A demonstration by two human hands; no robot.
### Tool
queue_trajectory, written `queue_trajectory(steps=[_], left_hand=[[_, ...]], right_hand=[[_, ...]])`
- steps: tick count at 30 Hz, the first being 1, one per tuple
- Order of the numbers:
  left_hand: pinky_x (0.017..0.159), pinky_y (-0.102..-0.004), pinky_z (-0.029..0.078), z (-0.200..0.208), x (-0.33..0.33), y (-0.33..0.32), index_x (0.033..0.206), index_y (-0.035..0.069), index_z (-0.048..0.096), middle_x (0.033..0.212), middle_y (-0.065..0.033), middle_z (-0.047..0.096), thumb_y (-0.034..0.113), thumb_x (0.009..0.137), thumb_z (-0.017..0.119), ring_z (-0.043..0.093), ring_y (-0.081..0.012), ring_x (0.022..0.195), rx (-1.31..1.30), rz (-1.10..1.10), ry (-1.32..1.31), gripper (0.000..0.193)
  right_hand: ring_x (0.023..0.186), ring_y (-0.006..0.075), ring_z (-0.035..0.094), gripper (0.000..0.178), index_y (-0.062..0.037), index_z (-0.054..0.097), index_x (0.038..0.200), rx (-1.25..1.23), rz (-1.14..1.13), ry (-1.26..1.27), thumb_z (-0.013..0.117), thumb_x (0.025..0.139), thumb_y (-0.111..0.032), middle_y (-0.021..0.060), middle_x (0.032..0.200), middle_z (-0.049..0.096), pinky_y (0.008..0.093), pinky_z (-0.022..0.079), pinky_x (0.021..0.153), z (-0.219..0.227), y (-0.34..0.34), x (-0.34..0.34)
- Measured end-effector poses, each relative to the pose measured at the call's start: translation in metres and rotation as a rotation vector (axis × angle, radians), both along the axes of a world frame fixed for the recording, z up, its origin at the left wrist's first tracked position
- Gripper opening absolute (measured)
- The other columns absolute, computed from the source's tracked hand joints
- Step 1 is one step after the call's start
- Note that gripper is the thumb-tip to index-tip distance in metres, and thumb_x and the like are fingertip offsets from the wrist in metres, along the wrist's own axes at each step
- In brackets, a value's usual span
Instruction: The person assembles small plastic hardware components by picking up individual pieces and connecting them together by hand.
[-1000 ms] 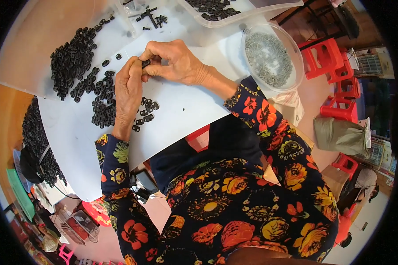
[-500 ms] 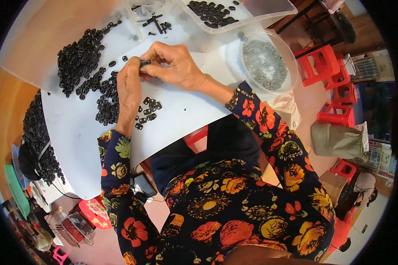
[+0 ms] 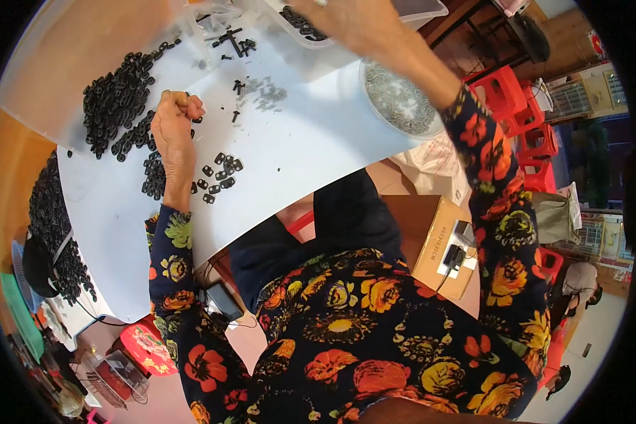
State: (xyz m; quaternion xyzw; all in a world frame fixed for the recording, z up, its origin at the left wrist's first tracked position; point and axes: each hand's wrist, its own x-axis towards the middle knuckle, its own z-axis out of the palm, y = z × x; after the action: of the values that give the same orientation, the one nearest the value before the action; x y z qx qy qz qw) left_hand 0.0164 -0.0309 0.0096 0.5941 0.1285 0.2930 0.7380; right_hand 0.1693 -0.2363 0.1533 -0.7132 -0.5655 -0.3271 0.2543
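Note:
My left hand (image 3: pixel 171 127) rests on the white table top (image 3: pixel 311 148) with its fingers curled into a fist, and nothing shows inside it. It lies beside a big heap of small black plastic parts (image 3: pixel 116 99). A few loose black parts (image 3: pixel 219 177) lie next to its wrist. My right hand (image 3: pixel 346 18) is stretched far up over a clear tray of black parts (image 3: pixel 300 21). The picture's rim cuts off its fingers. Small grey metal pieces (image 3: pixel 265 92) and black T-shaped pieces (image 3: pixel 230 39) lie between the two hands.
A round bowl of grey metal bits (image 3: pixel 401 102) stands under my right forearm. Another mass of black parts (image 3: pixel 49 226) lies at the table's left end. A cardboard box (image 3: pixel 442 247) sits by my right side, red stools (image 3: pixel 516 99) beyond it.
My hands were together on a small black part. The right hand has since lifted away up to the clear tray, while the left stays closed by the heap.

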Motion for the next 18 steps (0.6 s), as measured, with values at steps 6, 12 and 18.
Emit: queue_trajectory(steps=[6, 12, 18], left_hand=[[0.077, -0.0318, 0.043, -0.001, 0.0, 0.013, 0.073, 0.004, 0.044, 0.065, -0.0047, 0.044, 0.024, 0.092, 0.038, 0.049, -0.0176, 0.071, -0.009, 0.059, -0.018, 0.029], [0.075, -0.0336, 0.044, 0.007, -0.003, 0.025, 0.073, 0.003, 0.043, 0.066, -0.0045, 0.042, 0.023, 0.093, 0.036, 0.049, -0.0185, 0.072, -0.005, 0.117, -0.08, 0.029], [0.076, -0.0339, 0.044, 0.015, -0.002, 0.029, 0.074, 0.003, 0.043, 0.067, -0.0047, 0.042, 0.023, 0.093, 0.036, 0.049, -0.0189, 0.072, -0.002, 0.151, -0.13, 0.029]], right_hand=[[0.066, 0.0221, 0.063, 0.008, -0.0011, 0.062, 0.089, -0.15, 0.186, 0.285, 0.062, 0.083, -0.006, 0.0101, 0.077, 0.062, 0.0319, 0.051, 0.061, -0.06, 0.027, -0.056], [0.072, 0.0328, 0.061, 0.008, -0.0001, 0.062, 0.085, -0.317, 0.075, 0.474, 0.058, 0.081, -0.006, 0.0129, 0.081, 0.062, 0.039, 0.05, 0.067, -0.114, 0.054, -0.037], [0.075, 0.0338, 0.061, 0.011, 0.0004, 0.064, 0.087, -0.327, 0.268, 0.508, 0.057, 0.08, -0.005, 0.0147, 0.084, 0.064, 0.0404, 0.05, 0.072, -0.119, 0.093, -0.037]])
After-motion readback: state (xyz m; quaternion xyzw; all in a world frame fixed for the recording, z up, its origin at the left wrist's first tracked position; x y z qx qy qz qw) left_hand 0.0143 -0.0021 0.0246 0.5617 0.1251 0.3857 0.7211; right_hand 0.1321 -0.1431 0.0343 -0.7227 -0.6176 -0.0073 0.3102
